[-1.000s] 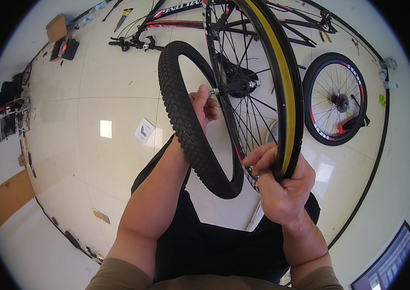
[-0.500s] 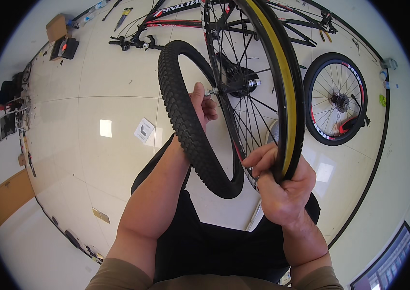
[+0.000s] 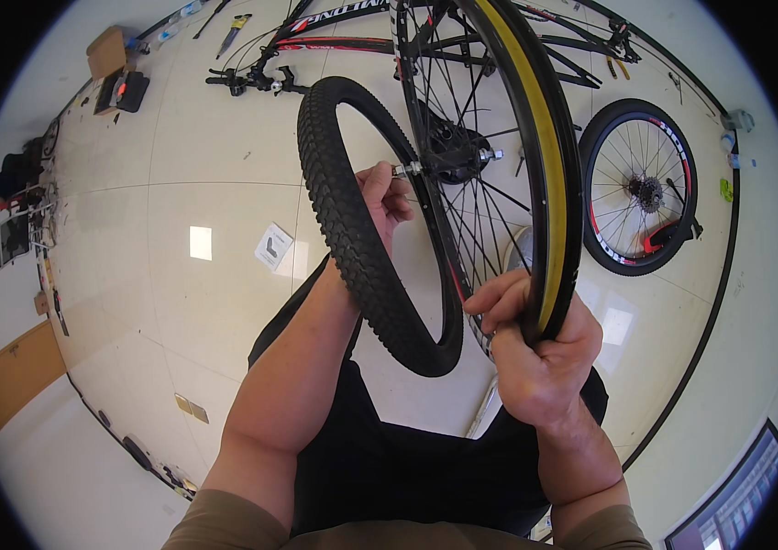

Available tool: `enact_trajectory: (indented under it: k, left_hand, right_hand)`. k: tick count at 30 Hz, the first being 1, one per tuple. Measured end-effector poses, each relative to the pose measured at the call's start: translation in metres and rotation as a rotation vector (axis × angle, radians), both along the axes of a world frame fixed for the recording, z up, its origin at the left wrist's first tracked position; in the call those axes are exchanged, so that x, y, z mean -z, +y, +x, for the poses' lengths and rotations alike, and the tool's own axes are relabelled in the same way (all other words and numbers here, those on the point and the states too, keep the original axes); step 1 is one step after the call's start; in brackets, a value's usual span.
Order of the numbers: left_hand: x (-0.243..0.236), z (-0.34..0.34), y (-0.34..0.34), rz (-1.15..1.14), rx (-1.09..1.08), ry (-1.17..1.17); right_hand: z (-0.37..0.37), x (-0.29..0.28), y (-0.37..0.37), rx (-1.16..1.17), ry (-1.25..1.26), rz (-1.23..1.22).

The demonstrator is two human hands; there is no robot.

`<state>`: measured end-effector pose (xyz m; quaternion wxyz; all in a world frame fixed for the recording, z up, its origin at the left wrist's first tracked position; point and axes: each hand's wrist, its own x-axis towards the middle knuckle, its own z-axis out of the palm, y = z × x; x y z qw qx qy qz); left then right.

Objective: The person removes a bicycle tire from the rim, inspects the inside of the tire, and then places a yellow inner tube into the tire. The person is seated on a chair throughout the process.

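A bare bicycle wheel (image 3: 462, 257) with black spokes stands tilted in front of me, yellow rim tape (image 3: 547, 174) running around its rim. My right hand (image 3: 545, 353) is closed around the near part of this rim. To the wheel's left is a loose knobby black tire (image 3: 325, 174). My left forearm passes behind the tire's tread, and my left hand (image 3: 384, 197) shows in its opening. Thumb and fingers of that hand are drawn together at the end of the wheel axle (image 3: 407, 170). The wheel's hub (image 3: 453, 151) is black.
A bicycle frame (image 3: 343, 44) lies on the tiled floor ahead. To the right lies another wheel (image 3: 641, 188) with its tire and cassette. A paper leaflet (image 3: 273, 247), a cardboard box (image 3: 107, 53) and a black tool case (image 3: 123, 93) are on the left.
The wheel's hub and axle have shifted slightly right. My left thumb has lowered from pointing up to lie against the fingers by the axle end. My right hand keeps its grip.
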<state>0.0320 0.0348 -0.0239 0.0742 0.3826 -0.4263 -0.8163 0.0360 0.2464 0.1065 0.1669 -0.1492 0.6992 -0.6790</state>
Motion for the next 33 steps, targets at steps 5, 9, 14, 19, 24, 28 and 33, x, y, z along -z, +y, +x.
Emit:
enact_trajectory:
  k: [5,9,14,19,24,28,33]
  left_hand:
    - [-0.012,-0.003,0.003,0.066,0.027,-0.028]
    - [-0.004,-0.002,0.002,-0.045,0.05,-0.037]
    - [-0.003,-0.002,0.0,-0.045,0.08,-0.098]
    - [-0.013,-0.005,0.003,-0.014,0.05,-0.105]
    - [-0.005,-0.004,0.004,-0.073,0.055,-0.069]
    - [-0.001,-0.002,-0.001,-0.044,0.06,-0.091]
    - [-0.017,-0.006,0.005,-0.017,0.045,-0.131]
  right_hand:
    - [0.0,0.001,-0.001,0.005,0.024,-0.01]
    - [0.0,-0.001,-0.001,0.001,0.018,-0.003]
    - [-0.001,-0.001,0.0,0.002,0.018,0.004]
    - [-0.001,0.0,0.0,0.001,0.036,-0.009]
    - [-0.001,0.001,0.0,0.011,0.037,-0.008]
    - [-0.001,-0.001,0.0,0.009,0.016,-0.014]
    - [-0.001,-0.001,0.001,-0.005,0.013,-0.004]
